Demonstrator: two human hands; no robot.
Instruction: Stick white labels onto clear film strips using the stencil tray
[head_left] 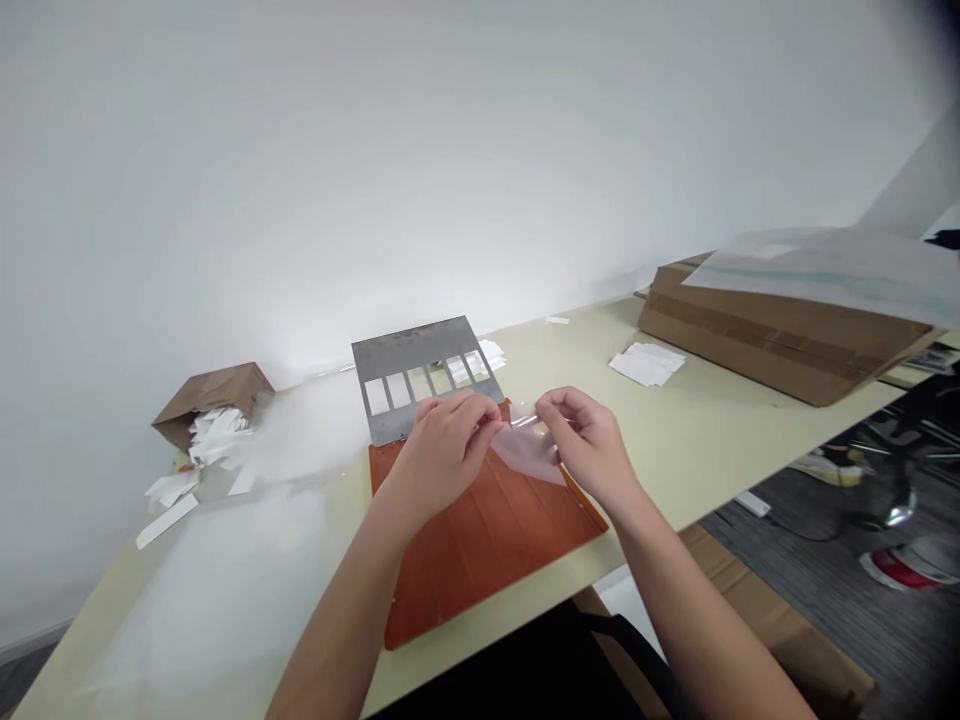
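Note:
Between my hands is a small clear plastic film (529, 450), held above a reddish-brown board (480, 550). My left hand (454, 440) is closed, its thumb and fingers pinching the film's left edge. On the other side my right hand (585, 435) pinches the film's upper right corner. A grey metal plate with a row of rectangular cut-outs (412, 350) joins the board's far edge and tilts up. White pieces show through some of its openings.
At the left, an open brown paper bag (217, 385) spills white paper strips (217, 430). Translucent sheets (225, 580) cover the table's left side. White slips (647, 363) lie right of the plate, near a large cardboard box (765, 340) with a plastic sheet (832, 265) on top.

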